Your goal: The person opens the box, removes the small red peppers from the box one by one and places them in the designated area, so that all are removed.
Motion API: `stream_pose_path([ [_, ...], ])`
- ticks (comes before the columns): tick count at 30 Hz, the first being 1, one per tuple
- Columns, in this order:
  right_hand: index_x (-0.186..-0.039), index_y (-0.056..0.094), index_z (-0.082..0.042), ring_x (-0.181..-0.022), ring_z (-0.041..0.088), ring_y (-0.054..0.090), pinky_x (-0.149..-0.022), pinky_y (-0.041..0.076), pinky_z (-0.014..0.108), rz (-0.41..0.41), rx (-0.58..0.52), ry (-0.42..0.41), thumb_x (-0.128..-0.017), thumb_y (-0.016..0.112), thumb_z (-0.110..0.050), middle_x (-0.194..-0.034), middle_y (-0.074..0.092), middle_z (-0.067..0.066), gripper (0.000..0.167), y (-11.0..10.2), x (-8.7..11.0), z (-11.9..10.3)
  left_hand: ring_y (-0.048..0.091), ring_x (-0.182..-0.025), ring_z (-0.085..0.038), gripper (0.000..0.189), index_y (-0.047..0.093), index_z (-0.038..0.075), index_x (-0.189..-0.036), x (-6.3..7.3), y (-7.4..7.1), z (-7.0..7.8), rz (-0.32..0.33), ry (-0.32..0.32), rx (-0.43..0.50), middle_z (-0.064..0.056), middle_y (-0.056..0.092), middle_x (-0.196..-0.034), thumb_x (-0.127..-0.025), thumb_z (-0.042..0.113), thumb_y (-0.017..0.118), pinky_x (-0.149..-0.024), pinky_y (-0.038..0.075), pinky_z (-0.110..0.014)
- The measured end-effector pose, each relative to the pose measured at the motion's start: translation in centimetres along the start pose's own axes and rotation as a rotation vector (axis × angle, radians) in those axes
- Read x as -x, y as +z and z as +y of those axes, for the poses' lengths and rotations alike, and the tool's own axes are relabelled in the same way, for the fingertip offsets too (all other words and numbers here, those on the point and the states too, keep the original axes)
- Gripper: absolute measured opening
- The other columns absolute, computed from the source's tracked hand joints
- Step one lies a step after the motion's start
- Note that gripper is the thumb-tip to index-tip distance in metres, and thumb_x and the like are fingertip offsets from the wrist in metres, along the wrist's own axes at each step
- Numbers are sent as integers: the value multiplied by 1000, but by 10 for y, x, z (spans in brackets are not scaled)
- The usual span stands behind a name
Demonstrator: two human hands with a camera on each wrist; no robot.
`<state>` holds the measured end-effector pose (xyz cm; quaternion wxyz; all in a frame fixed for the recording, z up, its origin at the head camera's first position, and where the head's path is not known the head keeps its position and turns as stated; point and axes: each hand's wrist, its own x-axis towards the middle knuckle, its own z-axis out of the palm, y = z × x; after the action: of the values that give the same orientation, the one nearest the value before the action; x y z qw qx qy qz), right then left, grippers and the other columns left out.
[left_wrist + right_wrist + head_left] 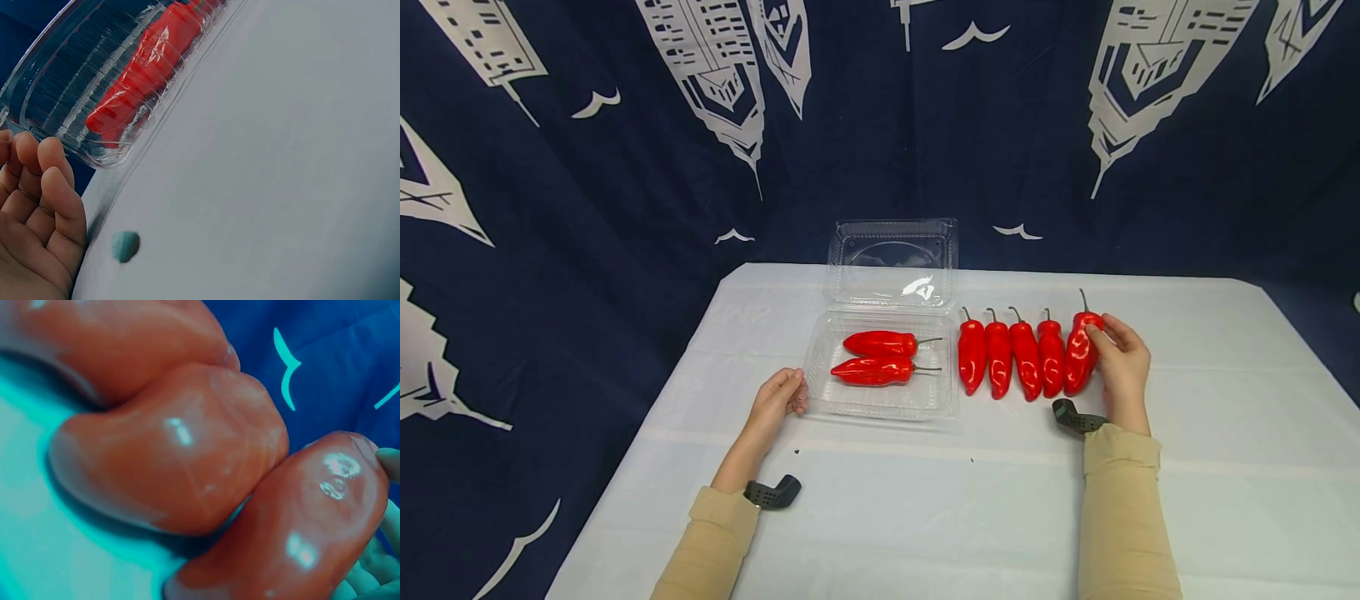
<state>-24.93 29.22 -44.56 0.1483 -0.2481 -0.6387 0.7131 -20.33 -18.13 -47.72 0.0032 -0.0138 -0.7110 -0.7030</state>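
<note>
An open clear plastic clamshell container (880, 410) lies on the table with two red chili peppers (880, 343) in its base, their stems pointing right. At the container's left side, my left hand (778, 396) holds the rim with curled fingers. Close up in the left wrist view, a pepper (150, 69) shows through the clear wall. To the container's right, several red peppers (999, 358) lie side by side, stems away from me. My right hand (1126, 367) grips the rightmost pepper (1078, 358), thumb on top and fingers along its right side.
The container's raised lid (891, 287) leans back at the far side, near the table edge. A white cloth covers the table (925, 517). Small dark specks lie in front of the container. Behind hangs a dark blue curtain (850, 167) with white prints.
</note>
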Motion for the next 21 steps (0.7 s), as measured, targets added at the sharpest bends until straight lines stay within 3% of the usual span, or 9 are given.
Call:
stream_pose_path([
  [3, -138, 47, -16, -120, 14, 45, -99, 38, 21, -18, 37, 16, -90, 63, -26, -142, 43, 2, 51, 1, -1, 2, 46, -60, -10, 29, 48, 1, -86, 0, 0, 0, 4, -2, -1, -4, 47, -73, -100, 26, 46, -54, 42, -20],
  [6, -138, 46, -17, -126, 17, 41, -104, 33, 27, -27, 74, 28, -91, 62, -28, -144, 41, 2, 51, 2, -3, 5, 47, -60, -10, 28, 48, 1, -86, 1, 0, 0, 6, -2, -5, -4, 47, -73, -100, 26, 46, -54, 42, -20],
  [14, -139, 45, -17, -128, 21, 40, -104, 34, 31, -37, 165, 12, -92, 59, -32, -144, 40, 4, 51, 3, -6, 9, 47, -61, -10, 29, 48, 2, -86, 1, 0, 1, 1, 3, -9, -3, 47, -73, -100, 26, 46, -55, 43, -20],
  [21, -137, 48, -13, -119, 17, 47, -99, 39, 26, -22, 226, -12, -92, 58, -33, -141, 44, 7, 50, 3, -7, 12, 48, -61, -10, 30, 48, 0, -86, 1, 0, 1, 3, 0, -11, -3, 48, -73, -100, 26, 47, -55, 43, -20],
])
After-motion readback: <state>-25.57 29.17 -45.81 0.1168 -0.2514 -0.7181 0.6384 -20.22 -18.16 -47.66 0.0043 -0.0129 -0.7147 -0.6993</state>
